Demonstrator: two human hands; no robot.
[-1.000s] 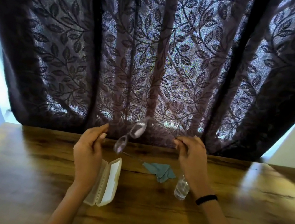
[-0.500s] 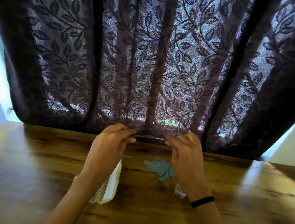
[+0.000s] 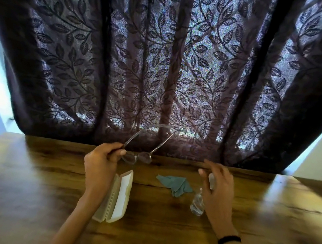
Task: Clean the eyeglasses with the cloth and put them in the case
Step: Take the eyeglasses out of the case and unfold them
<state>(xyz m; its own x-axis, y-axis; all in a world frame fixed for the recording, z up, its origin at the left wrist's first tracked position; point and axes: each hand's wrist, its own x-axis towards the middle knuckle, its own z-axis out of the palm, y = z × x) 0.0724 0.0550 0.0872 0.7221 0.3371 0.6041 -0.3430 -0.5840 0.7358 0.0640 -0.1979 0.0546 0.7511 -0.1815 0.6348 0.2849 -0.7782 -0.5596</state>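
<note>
Left grip apparently pinching eyeglasses, temples outward

On the bench, the open case lies left of centre. The cloth lies to its right, and the spray bottle just right of the cloth. The eyeglasses are above the bench near its far edge, behind the case, before the curtain.

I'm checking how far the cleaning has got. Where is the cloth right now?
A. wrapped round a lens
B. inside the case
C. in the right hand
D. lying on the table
D: the cloth lies crumpled on the table, between the open case and the right hand, which is not touching it.
</note>
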